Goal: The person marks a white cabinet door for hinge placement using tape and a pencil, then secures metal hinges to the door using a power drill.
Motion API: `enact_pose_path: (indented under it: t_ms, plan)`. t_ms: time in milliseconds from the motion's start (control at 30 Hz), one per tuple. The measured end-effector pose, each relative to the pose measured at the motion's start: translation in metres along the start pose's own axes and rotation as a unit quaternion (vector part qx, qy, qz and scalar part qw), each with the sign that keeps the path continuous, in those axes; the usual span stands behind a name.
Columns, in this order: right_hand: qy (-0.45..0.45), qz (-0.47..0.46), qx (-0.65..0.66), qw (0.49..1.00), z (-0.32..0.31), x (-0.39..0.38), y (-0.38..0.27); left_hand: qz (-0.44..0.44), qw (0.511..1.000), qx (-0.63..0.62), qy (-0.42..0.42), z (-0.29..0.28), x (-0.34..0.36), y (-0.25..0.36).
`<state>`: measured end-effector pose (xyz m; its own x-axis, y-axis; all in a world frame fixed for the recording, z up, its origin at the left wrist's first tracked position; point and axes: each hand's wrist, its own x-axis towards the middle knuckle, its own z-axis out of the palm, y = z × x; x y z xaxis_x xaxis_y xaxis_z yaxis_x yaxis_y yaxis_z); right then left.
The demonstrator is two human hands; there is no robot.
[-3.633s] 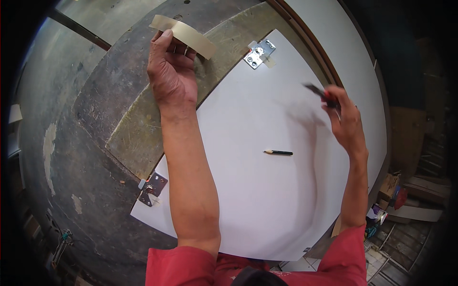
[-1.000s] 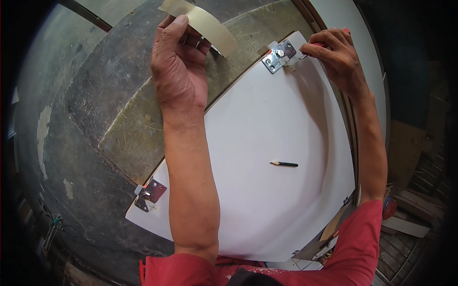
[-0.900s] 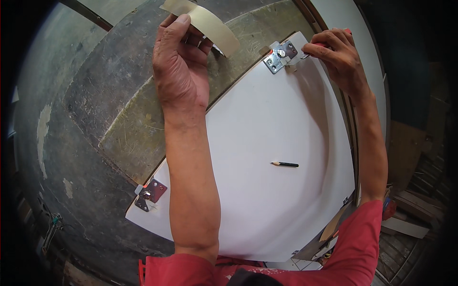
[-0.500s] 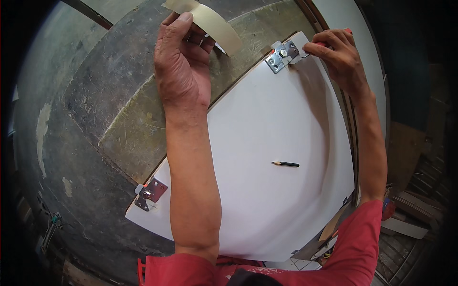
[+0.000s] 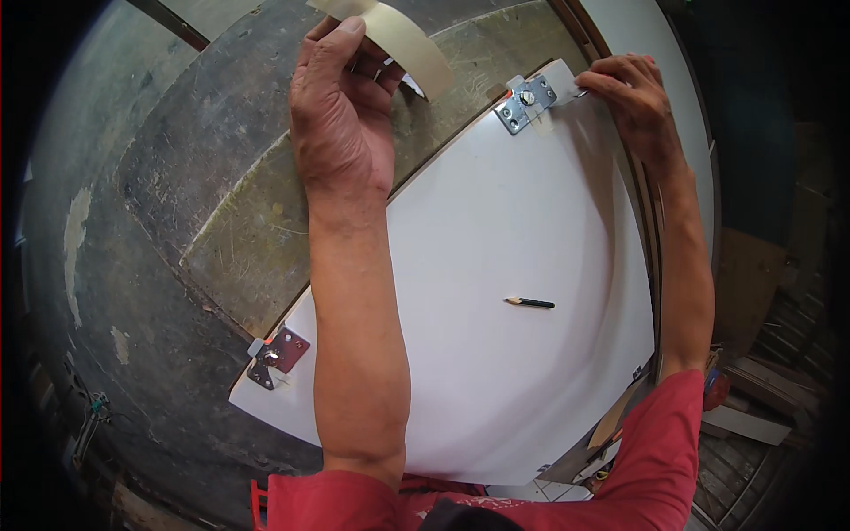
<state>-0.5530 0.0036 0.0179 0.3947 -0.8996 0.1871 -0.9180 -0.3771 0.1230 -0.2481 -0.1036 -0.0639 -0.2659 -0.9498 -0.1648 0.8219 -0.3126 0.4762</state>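
Red sleeves [image 5: 651, 442] come in at the near edge of the white board [image 5: 469, 389]. Metal plate [image 5: 282, 350] sits right on the board's left edge, by the near-left corner, scrap of tape at its inner side. Left forearm crosses the board just beside it, so little side room there.

Black pencil [image 5: 533, 303] lies toward the board's right side, tip pointing left, well apart from both hands. Widest open room on the board is around it.

Far end of the board: second metal plate [image 5: 531, 103] on the left edge near the far corner, tape strip across it. Right hand [image 5: 636, 102] is just off that corner, over the right edge; grip closed, fingers round a red tool [image 5: 652, 59], mostly hidden. Brown rail [image 5: 577, 22] runs close along that edge, tight on that side.

Left hand [image 5: 343, 115] is out past the board's left edge, above the worktop [image 5: 252, 230]. Grip pinches the tape roll [image 5: 403, 42] between thumb and fingers; roll is held left of the far plate, apart from the board.
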Motion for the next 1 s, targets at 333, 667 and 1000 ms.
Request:
enact_pose_path:
  t_ms: [333, 667, 1000]
  plan:
    - [0.003, 0.023, -0.045, 0.999, -0.028, 0.010, -0.029, 0.023, 0.998, 0.012, -0.049, 0.020, -0.012, 0.007]
    - [-0.010, 0.007, -0.075, 0.997, -0.015, 0.008, -0.029, 0.026, 0.999, 0.037, 0.017, 0.022, -0.012, 0.002]
    - [-0.009, 0.028, -0.026, 0.999, 0.001, 0.007, -0.019, -0.006, 0.999, 0.043, 0.011, 0.013, -0.007, 0.004]
